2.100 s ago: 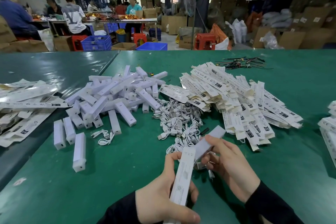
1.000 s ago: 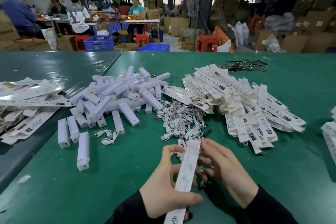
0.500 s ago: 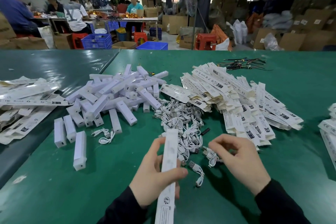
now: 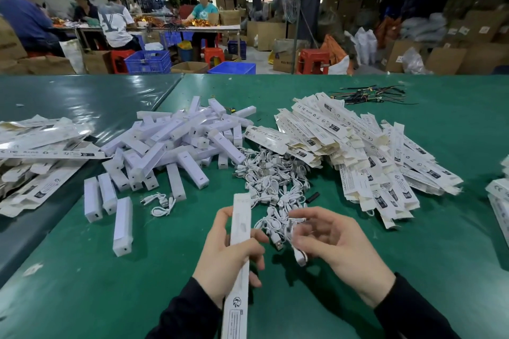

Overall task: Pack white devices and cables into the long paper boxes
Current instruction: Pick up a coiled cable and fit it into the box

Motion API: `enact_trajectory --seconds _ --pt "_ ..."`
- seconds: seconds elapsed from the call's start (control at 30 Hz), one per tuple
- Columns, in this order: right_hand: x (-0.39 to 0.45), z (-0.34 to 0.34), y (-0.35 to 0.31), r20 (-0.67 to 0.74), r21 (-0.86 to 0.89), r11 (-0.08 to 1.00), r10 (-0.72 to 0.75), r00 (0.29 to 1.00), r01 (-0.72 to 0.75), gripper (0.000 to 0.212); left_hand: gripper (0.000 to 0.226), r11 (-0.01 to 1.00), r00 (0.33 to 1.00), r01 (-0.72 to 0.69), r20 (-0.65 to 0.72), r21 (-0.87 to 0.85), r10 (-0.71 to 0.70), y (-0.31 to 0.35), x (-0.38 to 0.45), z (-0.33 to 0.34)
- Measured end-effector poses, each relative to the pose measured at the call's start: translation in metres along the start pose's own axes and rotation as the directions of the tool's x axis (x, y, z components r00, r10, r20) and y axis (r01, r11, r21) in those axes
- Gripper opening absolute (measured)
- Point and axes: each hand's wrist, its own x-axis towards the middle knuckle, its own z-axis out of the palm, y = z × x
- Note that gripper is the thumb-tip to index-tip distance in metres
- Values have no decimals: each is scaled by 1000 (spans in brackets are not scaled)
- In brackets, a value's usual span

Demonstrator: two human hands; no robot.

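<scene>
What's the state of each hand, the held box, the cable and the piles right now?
left hand: grips the long box
long box: held upright, far end up
right hand: pinches a white cable
white cable: lifted, outside the box
devices: loose heap
flat boxes: unfolded pile

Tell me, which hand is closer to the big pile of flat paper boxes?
Right. The right hand, pinching a cable, sits just below the box pile. The left hand, gripping a long box, is farther left.
</scene>
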Motion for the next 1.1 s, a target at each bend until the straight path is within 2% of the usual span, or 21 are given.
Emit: enact_trajectory --seconds 0.03,0.1,0.17,0.27,0.37,0.43,0.53,0.6,0.67,0.73,0.9,1.0,1.1 --pt "-1 4 0 16 128 992 1 1000 -3 31 55 1000 1000 -12 22 10 11 0 -1 2" --pt "-3 12 -1 37 261 965 -4 999 -6 34 58 999 998 -38 51 36 36 1 -4 5" --pt "-4 19 0 13 295 955 17 1000 -20 32 62 996 996 -65 57 61 61 2 -6 7" --pt "-6 26 0 1 355 930 98 995 -92 19 61 992 995 -95 29 89 92 2 -8 9" --pt "-6 28 -5 112 444 872 176 978 -207 8 62 989 993 -114 -4 89 115 2 -7 7" --pt "-6 26 -7 168 479 828 241 956 -293 15 63 988 992 -125 -9 91 127 2 -6 6" --pt "-5 22 -9 223 449 802 326 919 -393 33 64 985 990 -140 7 102 140 1 -7 8" --pt "-5 19 -9 300 410 774 384 873 -482 53 64 983 990 -143 8 111 143 0 -7 9" --pt "-6 16 -13 400 378 742 408 821 -553 54 63 982 989 -148 -5 118 150 1 -8 8" --pt "-7 13 -15 438 363 746 391 809 -558 48 62 981 988 -153 -4 122 155 2 -8 8" --pt "-4 17 -11 383 372 755 405 830 -540 53 58 982 989 -145 -6 118 147 3 -8 10" --pt "-4 19 -12 353 363 743 450 821 -563 52 57 986 992 -124 37 107 121 1 -9 11" --pt "-5 20 -9 305 307 780 463 832 -546 54 56 986 992 -94 99 139 81 -2 -10 12"
